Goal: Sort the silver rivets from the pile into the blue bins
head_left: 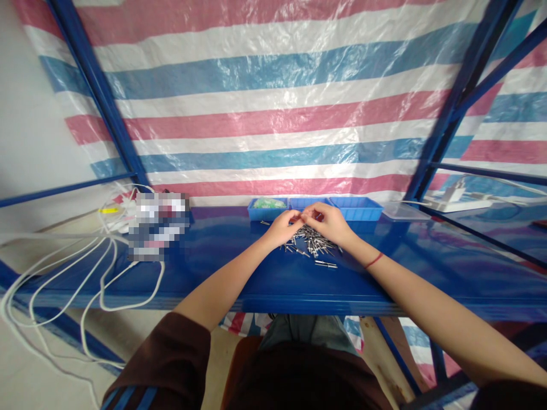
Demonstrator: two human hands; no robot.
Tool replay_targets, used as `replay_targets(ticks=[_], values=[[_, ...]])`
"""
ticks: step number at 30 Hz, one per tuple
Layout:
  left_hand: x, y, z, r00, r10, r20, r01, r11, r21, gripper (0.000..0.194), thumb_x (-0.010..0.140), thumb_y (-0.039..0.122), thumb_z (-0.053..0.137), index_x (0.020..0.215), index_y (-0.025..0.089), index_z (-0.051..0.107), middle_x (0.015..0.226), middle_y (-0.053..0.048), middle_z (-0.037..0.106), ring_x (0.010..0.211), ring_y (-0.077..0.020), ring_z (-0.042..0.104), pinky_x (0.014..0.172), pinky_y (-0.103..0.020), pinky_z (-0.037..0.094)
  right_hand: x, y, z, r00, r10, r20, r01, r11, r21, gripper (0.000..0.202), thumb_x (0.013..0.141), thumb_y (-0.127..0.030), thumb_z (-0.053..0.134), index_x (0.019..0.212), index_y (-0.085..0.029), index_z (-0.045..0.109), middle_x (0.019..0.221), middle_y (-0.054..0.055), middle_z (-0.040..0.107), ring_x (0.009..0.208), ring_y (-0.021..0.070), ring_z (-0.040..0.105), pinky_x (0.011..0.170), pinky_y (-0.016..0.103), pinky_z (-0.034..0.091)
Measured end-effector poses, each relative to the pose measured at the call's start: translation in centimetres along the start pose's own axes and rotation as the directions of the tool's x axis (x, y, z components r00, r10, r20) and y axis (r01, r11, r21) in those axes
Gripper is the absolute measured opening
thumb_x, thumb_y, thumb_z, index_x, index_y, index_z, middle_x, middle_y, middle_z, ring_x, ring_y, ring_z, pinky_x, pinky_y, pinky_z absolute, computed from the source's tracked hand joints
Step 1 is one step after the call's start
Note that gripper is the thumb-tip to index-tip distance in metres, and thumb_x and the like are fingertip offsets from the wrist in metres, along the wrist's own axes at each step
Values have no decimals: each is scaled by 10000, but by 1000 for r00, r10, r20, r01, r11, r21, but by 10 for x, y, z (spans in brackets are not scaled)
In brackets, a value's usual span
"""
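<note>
A pile of small silvery metal pins (317, 242) lies on the blue table, with two longer pieces (326, 263) in front of it. My left hand (285, 227) and my right hand (327, 221) meet over the back of the pile, fingertips together. Both hands are closed in a pinch; whatever is between the fingers is too small to make out. Behind the hands stand blue bins: the left bin (261, 214) holds something green in clear plastic, and the right bin (361, 212) shows nothing clearly inside.
White cables (102, 279) loop over the table's left side beside a blurred object (160, 228). A clear plastic lid (405, 212) and a white power strip (459, 200) are at the right. Blue metal posts and a striped sheet (273, 108) stand behind.
</note>
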State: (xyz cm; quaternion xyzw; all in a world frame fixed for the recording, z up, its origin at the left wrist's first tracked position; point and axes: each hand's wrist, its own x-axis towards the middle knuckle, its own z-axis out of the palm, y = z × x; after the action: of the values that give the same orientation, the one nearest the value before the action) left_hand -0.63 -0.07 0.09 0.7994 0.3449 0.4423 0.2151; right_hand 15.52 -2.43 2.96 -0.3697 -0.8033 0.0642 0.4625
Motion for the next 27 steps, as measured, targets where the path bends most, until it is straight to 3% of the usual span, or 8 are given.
replay_targets(ticks=[5, 10, 14, 17, 20, 24, 27], values=[[1, 0, -3, 994, -7, -108, 6, 1000, -10, 140, 798, 281, 581, 851, 152, 589, 875, -40, 638, 831, -141, 593, 821, -299, 465, 0, -2, -5, 998, -65, 13, 66, 993, -101, 195, 798, -281, 512, 828, -156, 658, 775, 51, 658, 636, 134, 552, 625, 255, 438], [2, -3, -6, 988, -8, -154, 15, 999, 45, 110, 787, 250, 588, 845, 158, 591, 867, -36, 634, 824, -140, 595, 817, -306, 475, 1, 6, -3, 996, 44, 73, -38, 996, -86, 214, 798, -280, 499, 800, -159, 675, 831, 50, 696, 698, 150, 603, 654, 259, 451], [0, -5, -7, 990, -18, -138, 36, 991, 129, 229, 828, 295, 535, 1000, 150, 576, 906, -53, 631, 803, -138, 595, 798, -303, 481, 14, 18, -2, 986, 158, 49, -151, 981, -124, 241, 811, -283, 490, 783, -153, 690, 778, 46, 707, 699, 161, 619, 663, 258, 443], [-3, -2, -10, 997, 68, -38, -54, 954, 295, 267, 843, 297, 510, 1061, 155, 572, 915, -58, 625, 852, -157, 583, 847, -327, 459, 34, 33, 0, 979, 198, -45, -203, 949, -243, 270, 826, -281, 475, 816, -133, 700, 797, 78, 710, 717, 182, 628, 665, 263, 433], [-7, 2, -11, 988, 122, 98, -152, 891, 427, 234, 839, 328, 512, 992, 190, 625, 965, -56, 627, 947, -183, 561, 913, -353, 420, 54, 49, 3, 970, 236, -60, -242, 904, -353, 291, 838, -280, 466, 831, -119, 707, 854, 111, 710, 776, 207, 637, 684, 267, 425], [-9, 3, -10, 959, 118, 259, -226, 868, 441, 247, 817, 377, 537, 980, 231, 650, 1050, -40, 628, 1000, -194, 550, 928, -351, 407, 62, 58, 3, 940, 340, -22, -312, 833, -457, 344, 844, -357, 467, 836, -117, 714, 832, 131, 708, 779, 229, 637, 651, 271, 417], [-9, 0, -9, 929, 119, 352, -271, 865, 423, 219, 809, 342, 548, 970, 241, 657, 1036, -33, 636, 993, -188, 561, 917, -332, 410, 52, 54, -5, 957, 289, -4, -258, 849, -461, 358, 854, -373, 448, 883, -127, 707, 845, 118, 707, 767, 214, 631, 653, 262, 414]])
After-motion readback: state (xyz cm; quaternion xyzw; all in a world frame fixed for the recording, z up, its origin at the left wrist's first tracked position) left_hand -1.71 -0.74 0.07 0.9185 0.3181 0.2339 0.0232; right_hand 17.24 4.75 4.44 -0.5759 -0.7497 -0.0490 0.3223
